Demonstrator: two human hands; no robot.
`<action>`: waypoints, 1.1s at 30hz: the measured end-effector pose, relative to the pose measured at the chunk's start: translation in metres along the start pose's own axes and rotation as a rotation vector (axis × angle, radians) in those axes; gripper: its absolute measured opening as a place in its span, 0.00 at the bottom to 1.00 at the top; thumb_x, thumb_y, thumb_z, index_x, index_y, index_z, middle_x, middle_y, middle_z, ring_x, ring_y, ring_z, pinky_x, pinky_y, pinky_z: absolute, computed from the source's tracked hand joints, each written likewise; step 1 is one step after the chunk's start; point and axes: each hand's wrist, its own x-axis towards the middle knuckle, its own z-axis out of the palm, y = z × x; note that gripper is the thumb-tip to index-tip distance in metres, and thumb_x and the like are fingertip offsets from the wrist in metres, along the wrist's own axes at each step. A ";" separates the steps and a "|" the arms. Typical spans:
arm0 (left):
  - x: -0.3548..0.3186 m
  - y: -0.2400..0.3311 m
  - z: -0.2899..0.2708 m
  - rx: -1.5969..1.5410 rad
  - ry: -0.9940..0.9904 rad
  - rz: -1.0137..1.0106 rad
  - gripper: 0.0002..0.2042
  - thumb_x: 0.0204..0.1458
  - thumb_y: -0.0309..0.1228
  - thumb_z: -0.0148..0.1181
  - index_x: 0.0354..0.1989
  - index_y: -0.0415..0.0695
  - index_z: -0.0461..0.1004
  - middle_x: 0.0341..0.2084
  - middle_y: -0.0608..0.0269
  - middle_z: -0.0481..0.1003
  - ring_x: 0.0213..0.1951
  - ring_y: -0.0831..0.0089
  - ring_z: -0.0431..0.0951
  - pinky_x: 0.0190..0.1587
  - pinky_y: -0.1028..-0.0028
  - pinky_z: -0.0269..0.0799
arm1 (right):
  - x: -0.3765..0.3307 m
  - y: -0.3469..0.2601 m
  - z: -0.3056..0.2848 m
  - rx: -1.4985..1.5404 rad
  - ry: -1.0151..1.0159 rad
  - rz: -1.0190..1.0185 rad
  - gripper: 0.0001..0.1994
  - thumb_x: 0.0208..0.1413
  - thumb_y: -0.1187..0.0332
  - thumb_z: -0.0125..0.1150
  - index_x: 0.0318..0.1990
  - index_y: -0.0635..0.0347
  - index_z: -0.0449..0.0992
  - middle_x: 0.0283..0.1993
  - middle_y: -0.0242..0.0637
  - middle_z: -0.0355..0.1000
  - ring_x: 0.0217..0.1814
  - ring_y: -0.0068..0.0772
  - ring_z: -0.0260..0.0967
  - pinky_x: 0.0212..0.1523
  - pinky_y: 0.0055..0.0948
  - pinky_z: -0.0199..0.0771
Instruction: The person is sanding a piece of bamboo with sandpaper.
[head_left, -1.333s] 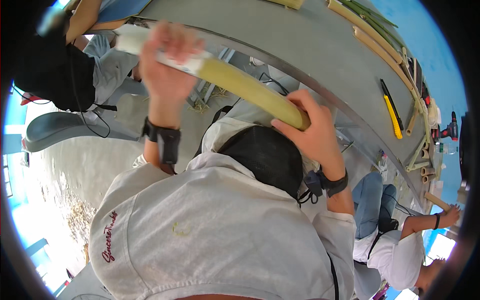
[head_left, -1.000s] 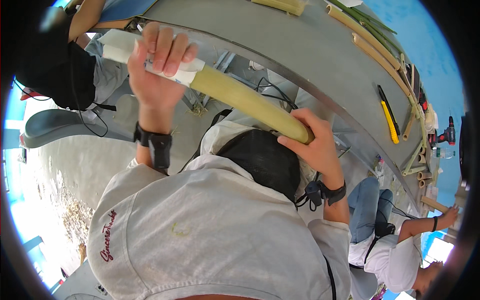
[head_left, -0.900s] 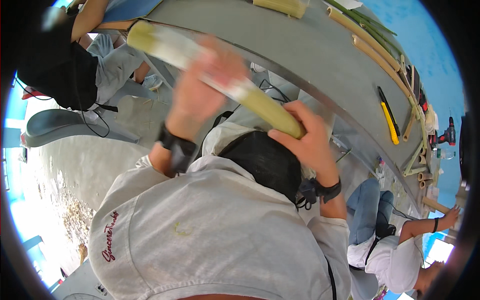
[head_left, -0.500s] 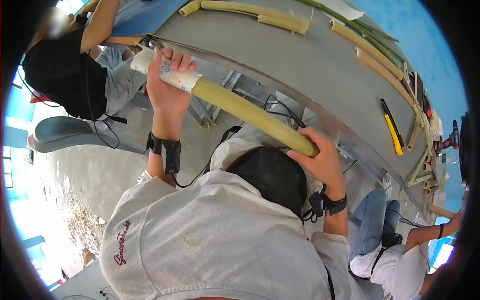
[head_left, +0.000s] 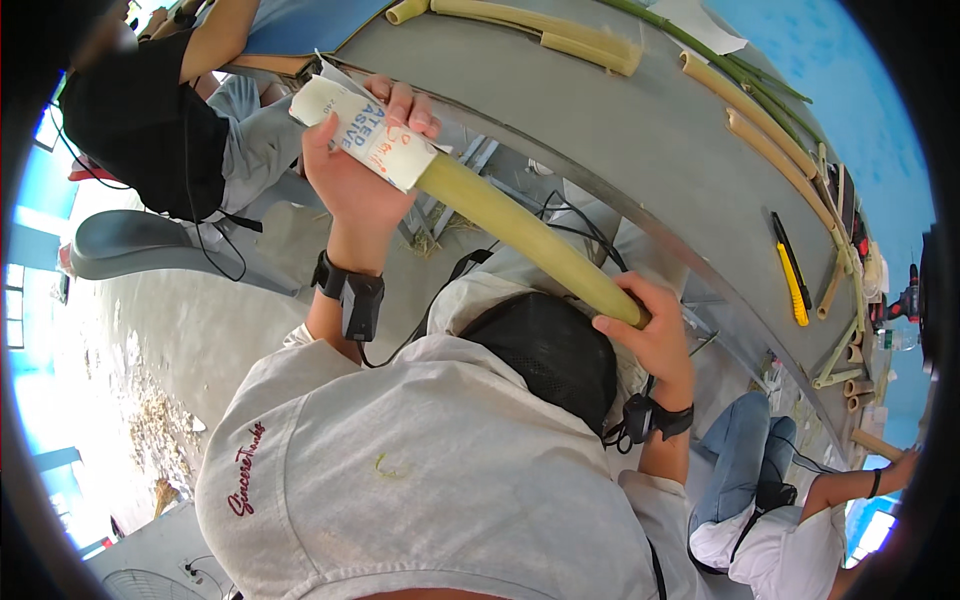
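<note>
A smooth yellow-green bamboo tube (head_left: pixel 525 232) slants across in front of my lap, its upper left end covered by a piece of sandpaper (head_left: pixel 375 138) with a white printed backing. My left hand (head_left: pixel 365 185) is wrapped round the sandpaper and the tube under it, fingers over the far side and thumb on the near side. At the tube's lower right end, my right hand (head_left: pixel 655 325) grips it between thumb and fingers. Both hands hold the tube off the table, near the edge. The sandpaper's rough side is hidden.
A grey table (head_left: pixel 560 120) lies ahead, bearing a yellow-and-black utility knife (head_left: pixel 790 270), split bamboo pieces (head_left: pixel 770 150) and green stalks (head_left: pixel 735 62). A drill (head_left: pixel 907 295) stands at the far right. One person (head_left: pixel 150 130) sits at the left, another (head_left: pixel 790 530) at the lower right.
My left hand and the sandpaper have turned around the tube, showing more of the printed backing, and sit slightly nearer my right hand. The whole view has shifted a little.
</note>
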 end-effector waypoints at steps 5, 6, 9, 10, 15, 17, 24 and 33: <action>-0.002 -0.017 0.010 0.078 -0.064 -0.047 0.15 0.51 0.39 0.57 0.41 0.43 0.67 0.26 0.61 0.67 0.31 0.64 0.70 0.44 0.63 0.66 | 0.012 -0.011 0.011 0.002 -0.007 -0.030 0.18 0.52 0.63 0.77 0.46 0.62 0.78 0.31 0.38 0.74 0.31 0.33 0.69 0.37 0.28 0.69; -0.003 -0.018 0.011 0.139 -0.100 -0.088 0.14 0.51 0.38 0.57 0.40 0.44 0.67 0.25 0.62 0.67 0.29 0.65 0.69 0.43 0.64 0.66 | 0.015 -0.014 0.012 0.000 -0.018 -0.021 0.19 0.52 0.63 0.77 0.46 0.62 0.78 0.31 0.39 0.73 0.31 0.34 0.69 0.38 0.29 0.69; -0.003 -0.019 0.014 0.160 -0.051 -0.006 0.11 0.55 0.37 0.54 0.41 0.46 0.66 0.24 0.68 0.64 0.29 0.73 0.66 0.43 0.67 0.64 | 0.021 -0.020 0.013 -0.012 0.002 -0.071 0.19 0.53 0.62 0.76 0.46 0.62 0.77 0.31 0.40 0.73 0.31 0.38 0.69 0.38 0.30 0.69; -0.003 -0.019 0.014 0.170 -0.114 0.005 0.11 0.55 0.37 0.54 0.41 0.46 0.66 0.24 0.68 0.64 0.29 0.73 0.67 0.43 0.67 0.64 | 0.022 -0.021 0.013 -0.026 -0.013 -0.049 0.19 0.53 0.62 0.76 0.46 0.62 0.77 0.31 0.41 0.73 0.31 0.38 0.69 0.38 0.30 0.69; -0.005 -0.016 0.018 0.249 -0.068 0.054 0.15 0.57 0.41 0.57 0.44 0.43 0.68 0.27 0.59 0.71 0.35 0.59 0.78 0.47 0.59 0.73 | 0.019 -0.019 0.018 0.010 -0.068 -0.028 0.20 0.53 0.61 0.76 0.47 0.62 0.77 0.32 0.42 0.74 0.33 0.39 0.71 0.40 0.30 0.71; -0.008 -0.018 0.020 0.415 -0.144 0.029 0.16 0.58 0.41 0.58 0.45 0.42 0.67 0.31 0.55 0.75 0.41 0.55 0.80 0.51 0.57 0.75 | 0.015 -0.017 0.021 -0.032 0.020 -0.090 0.20 0.53 0.62 0.77 0.47 0.63 0.77 0.33 0.42 0.76 0.34 0.40 0.73 0.41 0.30 0.72; -0.014 -0.031 0.027 0.664 -0.270 -0.210 0.19 0.58 0.44 0.60 0.47 0.39 0.71 0.40 0.47 0.80 0.50 0.51 0.82 0.57 0.56 0.76 | 0.011 -0.018 0.025 -0.037 0.064 -0.105 0.21 0.52 0.63 0.77 0.49 0.64 0.78 0.36 0.44 0.78 0.36 0.42 0.76 0.41 0.31 0.74; -0.006 -0.007 0.023 0.291 -0.250 -0.213 0.20 0.58 0.47 0.65 0.42 0.48 0.64 0.32 0.69 0.68 0.40 0.69 0.72 0.55 0.58 0.72 | 0.009 -0.014 0.020 -0.121 0.116 -0.150 0.24 0.51 0.66 0.79 0.54 0.66 0.80 0.43 0.46 0.82 0.41 0.44 0.81 0.46 0.32 0.77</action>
